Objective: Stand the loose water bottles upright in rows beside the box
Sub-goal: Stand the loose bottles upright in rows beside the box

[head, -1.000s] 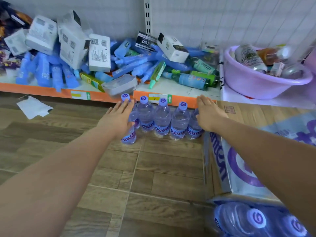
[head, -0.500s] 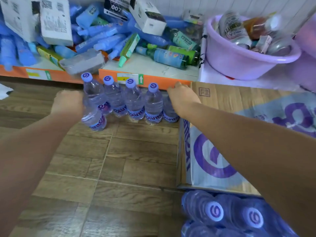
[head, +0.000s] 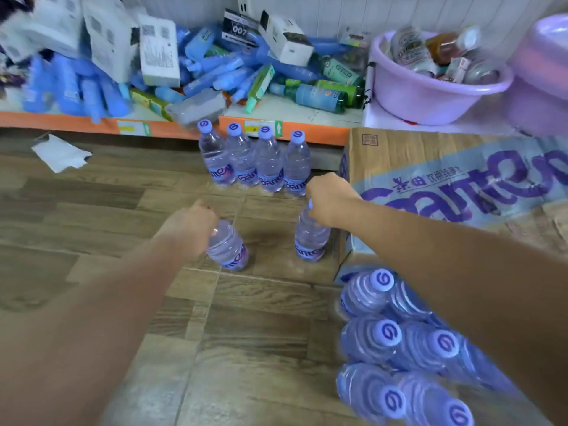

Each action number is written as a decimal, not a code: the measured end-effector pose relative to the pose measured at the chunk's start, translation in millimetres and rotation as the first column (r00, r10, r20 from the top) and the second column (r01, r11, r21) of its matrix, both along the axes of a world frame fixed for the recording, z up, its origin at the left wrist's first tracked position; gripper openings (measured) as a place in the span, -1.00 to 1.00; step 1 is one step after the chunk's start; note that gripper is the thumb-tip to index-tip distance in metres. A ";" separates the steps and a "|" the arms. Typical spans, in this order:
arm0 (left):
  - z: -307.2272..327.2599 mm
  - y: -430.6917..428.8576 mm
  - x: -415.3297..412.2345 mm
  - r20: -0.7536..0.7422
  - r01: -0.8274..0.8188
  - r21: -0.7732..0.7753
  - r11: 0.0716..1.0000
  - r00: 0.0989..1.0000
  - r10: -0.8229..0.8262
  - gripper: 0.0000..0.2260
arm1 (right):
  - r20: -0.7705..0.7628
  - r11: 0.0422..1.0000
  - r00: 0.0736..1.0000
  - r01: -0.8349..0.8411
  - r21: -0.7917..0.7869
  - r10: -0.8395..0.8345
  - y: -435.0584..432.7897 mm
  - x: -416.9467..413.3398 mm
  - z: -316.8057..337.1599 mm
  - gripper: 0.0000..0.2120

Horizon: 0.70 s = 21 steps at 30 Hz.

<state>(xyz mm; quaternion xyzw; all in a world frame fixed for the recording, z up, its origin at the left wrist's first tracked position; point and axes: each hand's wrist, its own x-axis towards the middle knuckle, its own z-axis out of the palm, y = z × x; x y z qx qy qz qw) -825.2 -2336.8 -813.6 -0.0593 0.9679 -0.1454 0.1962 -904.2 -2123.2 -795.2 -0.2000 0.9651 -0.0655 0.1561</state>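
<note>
Several clear water bottles with purple caps stand upright in a row (head: pixel 255 161) on the wood-look floor, against the shelf base and left of the cardboard box (head: pixel 430 167). My left hand (head: pixel 192 226) grips the top of one bottle (head: pixel 229 249), which tilts slightly on the floor in front of the row. My right hand (head: pixel 330 199) grips the neck of another bottle (head: pixel 310 238) standing right next to the box's corner. A pile of loose bottles (head: pixel 399 348) lies on its side at the lower right.
A low orange-edged shelf (head: pixel 285 130) behind the row is heaped with blue bottles, tubes and white cartons. A lilac basin (head: pixel 430 96) full of items sits to the right. A white paper scrap (head: pixel 60 153) lies on the floor at left.
Both hands have pulled back from the row toward me, each holding a bottle by its top. Those two bottles now stand in front of the back row.
</note>
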 end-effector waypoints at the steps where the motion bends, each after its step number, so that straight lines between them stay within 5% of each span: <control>1: 5.2 3.9 12.6 0.002 0.012 0.044 0.999 1.000 -0.012 -0.74 | 0.009 1.000 1.000 0.000 -0.012 0.000 -0.6 12.1 3.3 -0.76; 7: 38.8 22.8 86.1 -0.005 0.134 0.281 0.950 0.990 -0.138 -0.70 | -0.025 0.998 1.000 -0.015 -0.060 0.014 0.0 97.7 48.0 -0.65; 10: 49.0 35.5 116.6 0.004 0.112 0.354 0.929 0.993 -0.122 -0.72 | -0.040 0.997 0.999 -0.006 -0.078 0.003 7.5 139.4 75.0 -0.74; 21: 50.3 86.5 209.2 0.009 0.176 0.335 0.926 0.982 -0.189 -0.87 | 0.091 0.971 0.967 -0.239 -0.009 0.239 23.3 227.6 65.9 -0.80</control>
